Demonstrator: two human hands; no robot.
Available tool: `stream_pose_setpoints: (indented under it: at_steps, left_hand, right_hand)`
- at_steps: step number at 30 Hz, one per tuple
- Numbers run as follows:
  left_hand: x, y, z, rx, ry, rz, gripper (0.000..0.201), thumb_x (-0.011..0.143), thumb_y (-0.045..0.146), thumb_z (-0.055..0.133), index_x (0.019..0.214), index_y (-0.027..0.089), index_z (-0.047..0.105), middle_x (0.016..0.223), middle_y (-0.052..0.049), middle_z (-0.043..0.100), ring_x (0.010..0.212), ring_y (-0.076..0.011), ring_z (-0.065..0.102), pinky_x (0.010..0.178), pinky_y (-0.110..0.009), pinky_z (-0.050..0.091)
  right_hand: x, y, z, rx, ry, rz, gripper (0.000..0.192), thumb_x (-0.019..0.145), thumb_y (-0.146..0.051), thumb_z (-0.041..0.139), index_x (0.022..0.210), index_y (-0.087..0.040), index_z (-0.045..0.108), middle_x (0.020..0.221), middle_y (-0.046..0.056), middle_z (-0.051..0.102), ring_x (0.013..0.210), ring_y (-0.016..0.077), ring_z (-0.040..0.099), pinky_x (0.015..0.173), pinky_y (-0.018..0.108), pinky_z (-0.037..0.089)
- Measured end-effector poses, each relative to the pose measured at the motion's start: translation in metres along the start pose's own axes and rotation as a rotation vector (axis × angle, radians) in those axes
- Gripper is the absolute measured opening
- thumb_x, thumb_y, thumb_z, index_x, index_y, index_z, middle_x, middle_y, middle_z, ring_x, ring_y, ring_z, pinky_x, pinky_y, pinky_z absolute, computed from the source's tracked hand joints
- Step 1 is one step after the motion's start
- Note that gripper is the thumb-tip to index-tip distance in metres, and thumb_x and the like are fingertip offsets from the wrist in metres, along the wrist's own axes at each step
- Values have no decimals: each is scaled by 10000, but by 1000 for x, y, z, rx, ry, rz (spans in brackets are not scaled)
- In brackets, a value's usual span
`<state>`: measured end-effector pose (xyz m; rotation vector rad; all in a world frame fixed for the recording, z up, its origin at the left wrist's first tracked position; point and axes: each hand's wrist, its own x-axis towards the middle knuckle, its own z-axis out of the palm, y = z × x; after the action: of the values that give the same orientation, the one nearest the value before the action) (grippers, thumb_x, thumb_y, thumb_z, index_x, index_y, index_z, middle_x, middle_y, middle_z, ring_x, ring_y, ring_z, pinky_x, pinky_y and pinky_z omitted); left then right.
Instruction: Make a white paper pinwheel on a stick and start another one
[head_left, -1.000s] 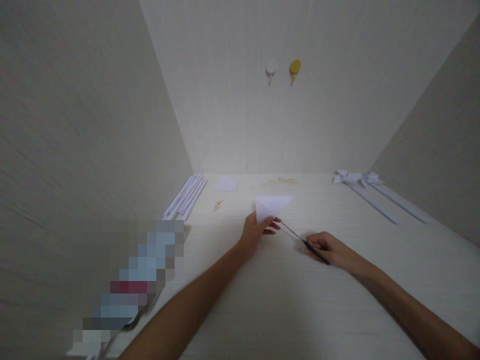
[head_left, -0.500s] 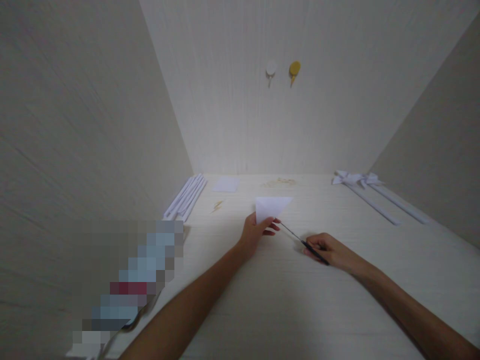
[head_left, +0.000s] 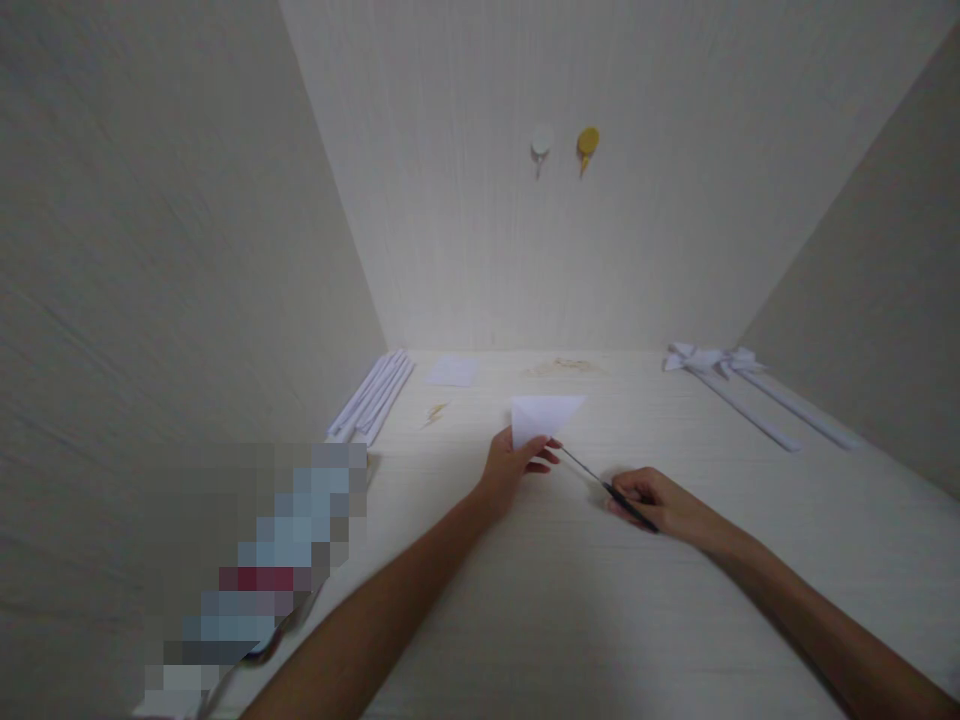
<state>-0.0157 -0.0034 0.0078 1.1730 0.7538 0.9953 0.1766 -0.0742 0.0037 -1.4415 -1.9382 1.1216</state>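
Note:
A white paper folded into a triangle (head_left: 546,415) lies on the pale wooden table (head_left: 570,600), its point toward me. My left hand (head_left: 510,465) pinches the triangle's near corner. My right hand (head_left: 660,500) grips dark-handled scissors (head_left: 609,487) low over the table. Their thin blades reach toward the paper's near tip, just beside my left fingers. Whether the blades are on the paper I cannot tell.
Several rolled white paper sticks (head_left: 373,393) lie along the left wall. A small white paper square (head_left: 452,370) rests at the back. Two paper pinwheels on sticks (head_left: 739,385) lie at the right. Two hooks, white (head_left: 541,145) and yellow (head_left: 588,143), hang on the back wall.

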Motion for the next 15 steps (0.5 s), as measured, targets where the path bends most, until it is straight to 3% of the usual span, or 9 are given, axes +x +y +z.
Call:
stream_pose_setpoints:
  at_steps: [15]
  left_hand:
    - [-1, 2, 1, 23, 6, 0, 200, 673, 281, 548, 781, 112, 552, 781, -83, 635, 574, -105, 561, 501, -205, 441]
  right_hand:
    - [1, -2, -1, -2, -1, 14, 432, 681, -479, 523, 491, -199, 253, 477, -71, 217, 440, 68, 222, 403, 219, 176]
